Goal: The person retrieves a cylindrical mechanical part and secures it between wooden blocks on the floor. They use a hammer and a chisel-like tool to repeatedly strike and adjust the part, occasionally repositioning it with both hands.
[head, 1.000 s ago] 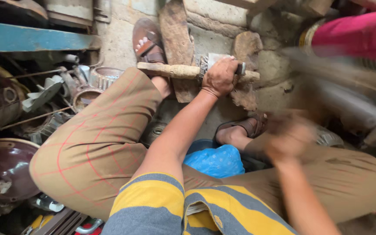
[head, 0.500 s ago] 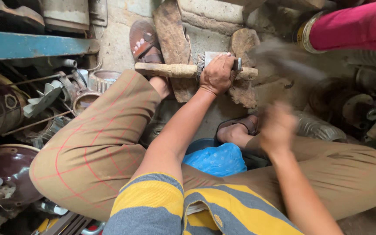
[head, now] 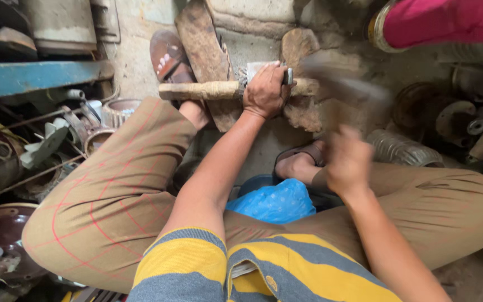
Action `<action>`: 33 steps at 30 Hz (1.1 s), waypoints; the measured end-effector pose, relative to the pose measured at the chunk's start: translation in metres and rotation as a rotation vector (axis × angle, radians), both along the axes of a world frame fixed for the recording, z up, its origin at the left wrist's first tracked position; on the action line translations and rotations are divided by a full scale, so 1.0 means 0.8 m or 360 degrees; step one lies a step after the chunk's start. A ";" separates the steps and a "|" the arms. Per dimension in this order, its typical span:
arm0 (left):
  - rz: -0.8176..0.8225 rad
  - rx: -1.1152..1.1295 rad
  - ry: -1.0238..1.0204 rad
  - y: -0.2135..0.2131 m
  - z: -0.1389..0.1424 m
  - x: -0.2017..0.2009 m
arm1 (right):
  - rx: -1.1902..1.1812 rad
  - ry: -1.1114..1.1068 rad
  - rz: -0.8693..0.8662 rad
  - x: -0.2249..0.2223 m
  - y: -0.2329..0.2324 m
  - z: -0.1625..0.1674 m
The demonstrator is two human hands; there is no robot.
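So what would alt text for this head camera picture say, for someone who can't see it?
Seen from above, a seated person's left hand presses a small metal piece onto a wooden bar, while the blurred right hand swings what looks like a hammer. A blue plastic bag lies between the knees, with metal scrap to one side.
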State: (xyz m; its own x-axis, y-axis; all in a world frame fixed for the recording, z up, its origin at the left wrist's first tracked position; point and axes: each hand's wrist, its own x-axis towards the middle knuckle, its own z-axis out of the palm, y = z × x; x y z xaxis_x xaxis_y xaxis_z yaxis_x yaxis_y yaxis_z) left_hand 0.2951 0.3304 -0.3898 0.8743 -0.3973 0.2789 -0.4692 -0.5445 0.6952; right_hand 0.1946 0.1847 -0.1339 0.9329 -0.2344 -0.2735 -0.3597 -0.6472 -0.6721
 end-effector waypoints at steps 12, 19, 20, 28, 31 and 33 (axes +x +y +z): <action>-0.0380 0.0309 0.0067 0.031 0.057 0.023 | 0.0080 -0.0053 -0.0439 0.035 -0.050 -0.053; -0.0473 0.0702 0.0250 0.048 0.075 0.032 | -0.0721 0.0418 -0.0519 0.037 -0.058 -0.143; -0.0463 0.0675 0.0245 0.049 0.074 0.029 | -0.0726 0.0516 -0.0498 0.032 -0.057 -0.147; -0.0420 0.0599 0.0224 0.051 0.047 0.025 | -0.1033 -0.0119 -0.0018 0.042 -0.045 -0.150; -0.0413 0.0610 0.0234 0.054 0.039 0.023 | -0.0130 -0.0466 0.0164 0.076 -0.027 -0.141; -0.0414 0.0631 0.0241 0.054 0.034 0.022 | -0.0209 -0.0299 0.0332 0.098 -0.010 -0.139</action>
